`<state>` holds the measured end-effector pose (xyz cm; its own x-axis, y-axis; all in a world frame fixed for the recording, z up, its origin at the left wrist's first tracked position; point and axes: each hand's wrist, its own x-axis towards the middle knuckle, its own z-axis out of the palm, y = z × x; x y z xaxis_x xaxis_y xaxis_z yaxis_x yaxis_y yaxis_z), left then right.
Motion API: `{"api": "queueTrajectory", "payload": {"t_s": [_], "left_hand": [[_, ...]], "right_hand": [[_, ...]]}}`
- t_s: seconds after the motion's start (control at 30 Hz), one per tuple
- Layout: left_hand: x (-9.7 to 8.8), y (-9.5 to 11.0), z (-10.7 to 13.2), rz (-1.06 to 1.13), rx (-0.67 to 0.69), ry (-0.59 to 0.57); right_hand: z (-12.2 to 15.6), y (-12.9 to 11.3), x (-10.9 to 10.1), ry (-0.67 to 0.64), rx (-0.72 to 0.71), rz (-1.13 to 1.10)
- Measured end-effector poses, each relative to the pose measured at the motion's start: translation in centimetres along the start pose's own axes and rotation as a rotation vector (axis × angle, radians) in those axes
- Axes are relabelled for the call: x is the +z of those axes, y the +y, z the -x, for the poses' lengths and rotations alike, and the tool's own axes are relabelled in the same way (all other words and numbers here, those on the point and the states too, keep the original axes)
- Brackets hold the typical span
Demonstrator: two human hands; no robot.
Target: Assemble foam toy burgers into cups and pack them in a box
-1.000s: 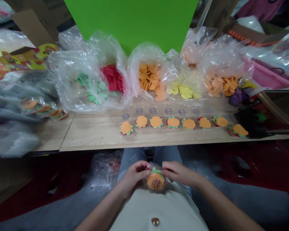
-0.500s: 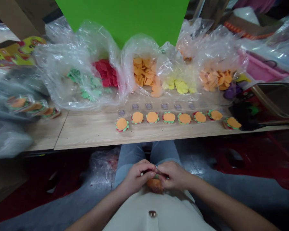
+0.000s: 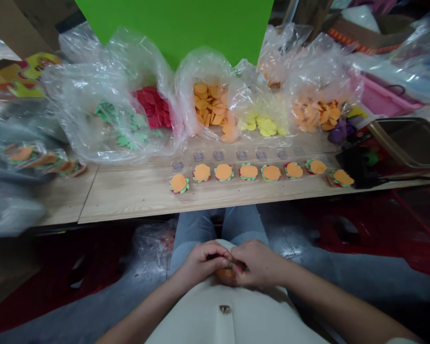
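Observation:
Over my lap, my left hand (image 3: 200,262) and my right hand (image 3: 257,263) are closed together on one small foam burger (image 3: 225,274) in a clear wrapper. Only its orange underside shows between my fingers. On the wooden table (image 3: 129,196) in front of me lies a row of several finished foam burgers (image 3: 249,171), each with an orange top and a green and red rim. Behind the row lie several small clear packets (image 3: 218,155).
Open plastic bags along the table's back hold green leaves (image 3: 125,124), red discs (image 3: 152,105), orange discs (image 3: 209,105), yellow pieces (image 3: 265,125) and more orange discs (image 3: 315,114). Wrapped burgers (image 3: 39,160) lie at the left. A dark tray (image 3: 408,143) and black tool (image 3: 361,167) sit right.
My hands have closed over the foam burger and drawn it down toward my body, so its top is now hidden. My view has tilted slightly downward.

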<state>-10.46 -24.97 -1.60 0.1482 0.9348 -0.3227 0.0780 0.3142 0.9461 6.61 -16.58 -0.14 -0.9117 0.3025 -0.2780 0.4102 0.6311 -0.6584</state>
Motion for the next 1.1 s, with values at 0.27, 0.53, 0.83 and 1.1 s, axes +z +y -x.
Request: {"api": "queueTrajectory", "payload": {"t_s": [0.27, 0.53, 0.83, 1.1], "left_hand": [[0.3, 0.5, -0.8, -0.072, -0.008, -0.022], [0.7, 0.8, -0.9, 0.289, -0.113, 0.087], [1.2, 1.4, 0.0, -0.096, 0.172, 0.03], [0.8, 1.2, -1.1, -0.058, 0.023, -0.053]], "right_hand": [[0.5, 0.9, 0.5, 0.031, 0.0, -0.078], [0.6, 0.4, -2.3, 0.08, -0.014, -0.02], [1.5, -0.4, -1.5, -0.053, -0.077, 0.085], [1.4, 0.3, -0.5, 0.004, -0.008, -0.041]]}}
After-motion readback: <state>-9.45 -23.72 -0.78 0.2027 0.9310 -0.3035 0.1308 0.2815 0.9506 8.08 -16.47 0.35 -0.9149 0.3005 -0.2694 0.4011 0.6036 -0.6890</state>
